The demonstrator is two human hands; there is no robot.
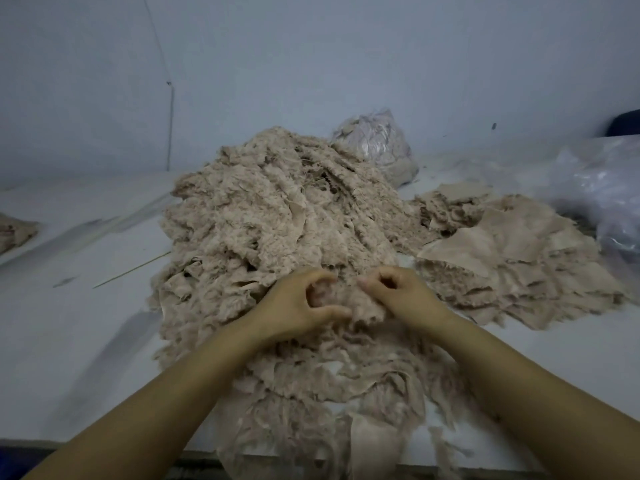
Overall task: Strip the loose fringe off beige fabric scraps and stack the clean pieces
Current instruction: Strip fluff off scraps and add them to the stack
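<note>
Head view looks down on a pale surface [86, 323] that carries everything, ordered here from biggest to smallest. Beyond and around the fingers rises the big heap of fringed beige scraps [277, 209], shaggy and tangled, spilling toward the near edge under both forearms. Off to the right of the fingers, just beside the heap, lies a flatter stack of smoother pieces [519, 258], which I judge to be the cleaned ones. Farther right sits crumpled clear plastic [602, 199], and behind the heap a stuffed plastic bag [377, 140]; a few more beige pieces [14, 233] lie at the far left edge.

Between the two hands is the scrap being worked [349, 299], resting on the front slope of the heap. The left hand [298, 306] has thumb and fingers curled and pinching into its fluffy edge; the right hand [401, 292] is curled likewise, its fingers pinching the cloth just beside the left.

The material looks very light, limp and soft, with no stiffness to push against, so it will bunch rather than slide. The fringe seems likely to tear away in small tufts. A sound hold would be on the woven body close to the frayed edge with one hand while the other pinches the loose threads near their root, hands close together.
</note>
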